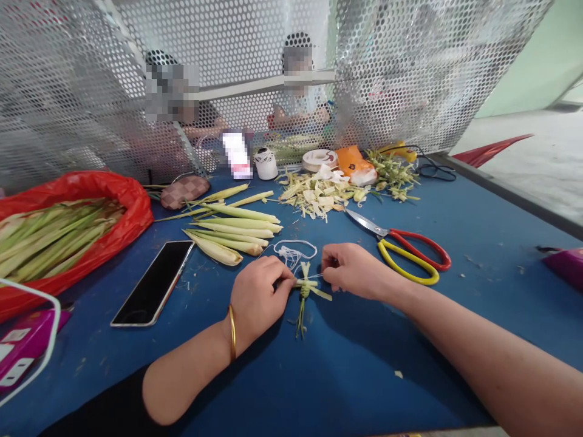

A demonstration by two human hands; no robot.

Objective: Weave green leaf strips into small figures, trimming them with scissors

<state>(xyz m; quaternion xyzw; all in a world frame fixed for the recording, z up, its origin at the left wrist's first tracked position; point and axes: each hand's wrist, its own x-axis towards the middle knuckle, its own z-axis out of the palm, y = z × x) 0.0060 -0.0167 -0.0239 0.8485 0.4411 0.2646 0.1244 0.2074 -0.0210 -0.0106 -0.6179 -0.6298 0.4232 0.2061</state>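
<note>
My left hand [264,290], a gold bangle on its wrist, pinches one arm of a small cross-shaped figure woven from pale green leaf strips [305,290]. Thin stems hang from the figure's lower end toward the blue table. Just right of it, my right hand [348,270] is closed on a thin white thread [317,276] that runs to the figure. More white thread [296,249] lies in a loose loop beyond my hands. To the right, scissors [401,246] with one red and one yellow handle lie with their blades together.
Peeled leaf husks [237,227] lie behind my left hand, beside a black phone [155,282]. A red bag [136,200] of leaves stands left. Leaf scraps [314,194], a thread spool [266,164] and a tape roll [320,160] line the back, before a perforated metal screen [246,54]. People sit behind it.
</note>
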